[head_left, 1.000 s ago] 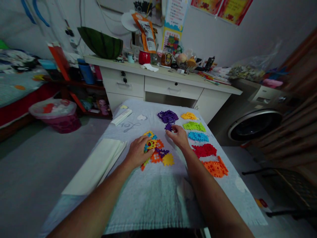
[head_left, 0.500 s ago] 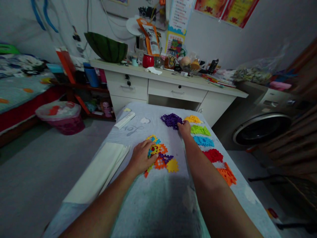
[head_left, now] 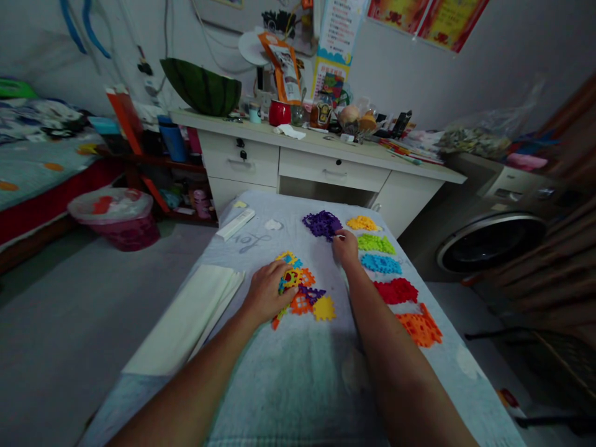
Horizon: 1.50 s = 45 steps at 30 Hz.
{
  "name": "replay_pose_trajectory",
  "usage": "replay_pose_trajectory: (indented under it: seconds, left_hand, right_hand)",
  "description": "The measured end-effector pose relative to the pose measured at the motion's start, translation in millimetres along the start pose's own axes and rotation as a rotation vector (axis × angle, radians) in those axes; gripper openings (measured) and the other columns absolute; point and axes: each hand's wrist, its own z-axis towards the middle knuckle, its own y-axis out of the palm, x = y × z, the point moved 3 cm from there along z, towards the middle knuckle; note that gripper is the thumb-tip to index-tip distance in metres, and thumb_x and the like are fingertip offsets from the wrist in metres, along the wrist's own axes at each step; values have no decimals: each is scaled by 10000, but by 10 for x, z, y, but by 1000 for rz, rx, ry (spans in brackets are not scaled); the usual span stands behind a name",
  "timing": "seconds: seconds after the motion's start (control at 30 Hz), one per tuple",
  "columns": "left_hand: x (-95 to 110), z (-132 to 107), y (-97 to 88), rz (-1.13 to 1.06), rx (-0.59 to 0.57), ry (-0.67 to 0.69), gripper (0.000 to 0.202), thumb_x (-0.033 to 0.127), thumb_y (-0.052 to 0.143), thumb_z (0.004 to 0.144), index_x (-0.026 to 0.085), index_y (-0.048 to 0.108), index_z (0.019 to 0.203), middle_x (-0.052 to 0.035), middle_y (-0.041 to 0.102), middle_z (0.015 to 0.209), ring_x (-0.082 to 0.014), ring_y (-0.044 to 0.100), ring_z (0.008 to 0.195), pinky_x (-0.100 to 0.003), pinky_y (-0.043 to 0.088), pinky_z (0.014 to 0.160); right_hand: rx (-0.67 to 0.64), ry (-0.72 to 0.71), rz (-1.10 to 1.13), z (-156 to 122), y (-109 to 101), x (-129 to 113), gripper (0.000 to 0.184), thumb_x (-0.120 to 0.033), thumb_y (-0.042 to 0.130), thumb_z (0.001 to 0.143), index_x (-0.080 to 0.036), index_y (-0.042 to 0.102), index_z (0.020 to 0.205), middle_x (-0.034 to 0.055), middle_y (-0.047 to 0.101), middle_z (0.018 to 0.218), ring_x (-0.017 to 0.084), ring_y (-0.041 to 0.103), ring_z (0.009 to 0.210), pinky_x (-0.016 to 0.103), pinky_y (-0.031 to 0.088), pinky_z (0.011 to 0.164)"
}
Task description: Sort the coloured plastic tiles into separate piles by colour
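Note:
Interlocking plastic building pieces (head_left: 302, 301) in orange, yellow, blue and purple lie together at the middle of the cloth-covered table (head_left: 298, 372). My left hand (head_left: 267, 288) curves over their left side, thumb and fingers closed on some of them; its palm hides part. Farther off is a heap of purple pieces (head_left: 322, 225). At the heap's right edge, my right hand (head_left: 346, 248) has its fingertips pinched together. Something small and pale shows at the fingertips, too small to make out.
Along the table's right side lie piles of yellow (head_left: 362, 223), green (head_left: 376, 243), blue (head_left: 382, 264), red (head_left: 395, 290) and orange pieces (head_left: 420, 327). Folded white cloth (head_left: 186, 320) and a white box (head_left: 236, 224) lie left. A cluttered desk (head_left: 335, 158) stands behind, a washing machine (head_left: 493, 217) right.
My right hand has shifted slightly down at the purple heap's edge, its fingers drawn closer together. The left hand stays on the multicoloured pieces. The camera view has moved slightly.

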Motion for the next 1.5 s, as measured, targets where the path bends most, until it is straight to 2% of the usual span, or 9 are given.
replay_pose_trajectory:
  seconds: [0.1, 0.3, 0.4, 0.57, 0.87, 0.97, 1.13, 1.37, 1.5]
  left_hand:
    - [12, 6, -15, -7, -4, 1, 427, 366, 624, 784, 191, 603, 1173, -107, 599, 1266, -295, 562, 1176, -465, 437, 1007]
    - [21, 10, -20, -8, 10, 3, 420, 357, 630, 776, 187, 610, 1160, -102, 614, 1243, -291, 571, 1166, -451, 447, 1004]
    - [5, 4, -3, -6, 11, 2, 416, 365, 630, 785, 190, 609, 1162, -103, 607, 1254, -289, 562, 1179, -452, 438, 1018]
    - [-11, 1, -4, -13, -6, 8, 414, 358, 620, 788, 180, 608, 1160, -110, 600, 1256, -289, 560, 1177, -464, 437, 1018]
    - [-1, 6, -20, -30, -8, 10, 410, 379, 603, 797, 186, 603, 1159, -102, 606, 1249, -281, 549, 1200, -450, 431, 1034]
    - [-5, 1, -17, -32, -10, 14, 414, 382, 595, 802, 182, 604, 1164, -104, 606, 1254, -281, 553, 1192, -454, 432, 1032]
    - [-11, 1, -17, -22, -23, 12, 424, 390, 588, 799, 175, 605, 1165, -113, 598, 1267, -285, 554, 1186, -462, 435, 1025]
    - [9, 15, -30, -17, -33, 0, 420, 376, 591, 789, 185, 600, 1163, -105, 600, 1268, -286, 552, 1194, -453, 432, 1025]
    - [21, 14, -34, -22, -22, 4, 407, 375, 595, 788, 182, 606, 1146, -103, 615, 1241, -283, 566, 1170, -450, 443, 1007]
  right_hand:
    - [-129, -77, 18, -198, -77, -127, 277, -221, 548, 737, -167, 678, 976, 61, 676, 981, 179, 607, 845, 314, 476, 817]
    - [-660, -345, -125, -853, -314, -444, 263, -248, 650, 772, -172, 683, 1021, 70, 674, 1005, 182, 605, 898, 313, 456, 836]
    - [-740, -461, -221, -1172, -441, -532, 361, -309, 716, 743, -172, 673, 1075, 94, 651, 1056, 206, 584, 950, 326, 434, 863]
    - [-735, -525, -249, -1432, -484, -535, 314, -256, 705, 728, -158, 666, 1023, 72, 641, 976, 190, 553, 893, 305, 413, 822]
    - [-721, -431, -89, -1402, -571, -563, 191, -171, 511, 855, -161, 683, 937, 32, 673, 842, 141, 565, 736, 245, 398, 699]
    - [-658, -404, -84, -1364, -563, -515, 241, -193, 441, 918, -174, 681, 918, 41, 669, 844, 149, 576, 758, 250, 409, 719]
    - [-521, -416, -74, -1287, -536, -401, 234, -242, 462, 931, -188, 689, 915, 62, 664, 904, 167, 586, 874, 268, 423, 813]
    - [-387, -184, 39, -1187, -485, -168, 190, -288, 504, 850, -189, 647, 925, -5, 614, 700, 143, 547, 645, 248, 399, 625]
    - [-345, -92, 196, -1053, -381, -121, 160, -307, 524, 776, -194, 595, 864, -26, 569, 658, 137, 540, 605, 240, 402, 575]
